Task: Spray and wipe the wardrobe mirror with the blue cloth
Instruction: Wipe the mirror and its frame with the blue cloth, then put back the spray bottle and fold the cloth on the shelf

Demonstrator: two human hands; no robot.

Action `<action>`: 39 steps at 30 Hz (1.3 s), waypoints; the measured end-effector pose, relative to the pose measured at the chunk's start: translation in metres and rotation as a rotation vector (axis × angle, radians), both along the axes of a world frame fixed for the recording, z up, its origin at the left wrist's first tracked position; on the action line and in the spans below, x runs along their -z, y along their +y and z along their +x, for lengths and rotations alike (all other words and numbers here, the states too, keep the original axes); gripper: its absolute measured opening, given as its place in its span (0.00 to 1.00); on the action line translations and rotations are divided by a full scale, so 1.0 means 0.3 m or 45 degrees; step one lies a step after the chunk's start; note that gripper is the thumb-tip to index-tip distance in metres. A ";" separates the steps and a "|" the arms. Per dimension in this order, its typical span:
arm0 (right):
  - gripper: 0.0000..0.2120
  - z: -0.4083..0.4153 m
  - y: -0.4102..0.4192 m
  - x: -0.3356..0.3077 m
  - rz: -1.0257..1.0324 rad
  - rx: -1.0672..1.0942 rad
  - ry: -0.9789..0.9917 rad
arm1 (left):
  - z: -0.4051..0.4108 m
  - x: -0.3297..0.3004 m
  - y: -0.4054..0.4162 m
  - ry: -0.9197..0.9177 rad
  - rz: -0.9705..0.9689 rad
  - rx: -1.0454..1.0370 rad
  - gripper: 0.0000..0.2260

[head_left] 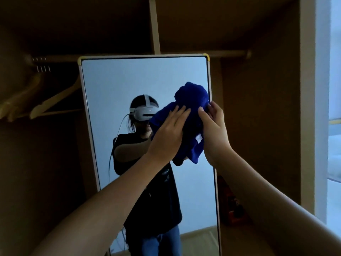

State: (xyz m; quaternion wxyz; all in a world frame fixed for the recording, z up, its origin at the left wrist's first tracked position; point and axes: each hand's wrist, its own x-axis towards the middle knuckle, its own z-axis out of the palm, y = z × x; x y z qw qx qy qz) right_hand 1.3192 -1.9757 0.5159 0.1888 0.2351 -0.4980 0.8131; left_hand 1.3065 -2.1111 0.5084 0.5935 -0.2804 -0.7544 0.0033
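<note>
A tall mirror (114, 85) in a pale frame with yellow top corners stands inside the open wardrobe. A bunched blue cloth (191, 100) is held up against the mirror's right side, near its right edge. My left hand (169, 133) lies flat on the cloth with fingers stretched out. My right hand (214, 126) grips the cloth's right side between thumb and fingers. A small white label shows on the cloth's lower part. The mirror reflects a person in a dark shirt wearing a white headset. No spray bottle is in view.
Wooden hangers (55, 100) hang from a rail (228, 53) at the left, behind the mirror. A vertical wardrobe divider (154, 24) rises above the mirror. A reddish object (232, 204) stands on the wardrobe floor at the right. A bright window (335, 108) is at the far right.
</note>
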 end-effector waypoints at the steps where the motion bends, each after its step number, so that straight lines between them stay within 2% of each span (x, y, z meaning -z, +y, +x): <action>1: 0.25 0.006 0.013 0.021 -0.048 -0.003 -0.033 | 0.017 0.033 0.020 -0.049 0.067 0.094 0.20; 5: 0.31 0.021 0.061 0.125 -0.154 -0.006 -0.150 | 0.055 0.173 0.131 -0.340 0.412 0.443 0.21; 9: 0.43 -0.003 0.160 0.216 -0.222 0.035 -0.371 | 0.048 0.309 0.251 -0.565 0.497 0.592 0.28; 12: 0.34 -0.051 0.272 0.281 -0.290 -0.022 -0.503 | 0.038 0.380 0.348 -0.696 0.526 0.600 0.30; 18: 0.24 -0.183 0.493 0.402 -0.168 -0.103 -0.687 | -0.050 0.523 0.555 -0.892 0.658 0.445 0.36; 23: 0.21 -0.299 0.607 0.542 -0.132 -0.133 -0.842 | -0.132 0.690 0.665 -0.993 0.485 0.092 0.36; 27: 0.22 -0.394 0.644 0.723 -0.123 -0.154 -1.041 | -0.203 0.890 0.671 -1.228 0.377 -0.149 0.38; 31: 0.25 -0.487 0.673 0.927 -0.056 -0.113 -1.318 | -0.245 1.080 0.683 -1.534 0.253 -0.281 0.39; 34: 0.24 -0.556 0.680 1.058 0.000 -0.128 -1.480 | -0.293 1.157 0.675 -1.561 0.082 -0.319 0.40; 36: 0.22 -0.613 0.684 1.114 0.071 -0.114 -1.451 | -0.338 1.176 0.669 -1.529 -0.004 -0.360 0.39; 39: 0.23 -0.719 0.680 1.167 0.334 -0.082 -1.324 | -0.416 1.186 0.656 -1.498 -0.111 -0.488 0.37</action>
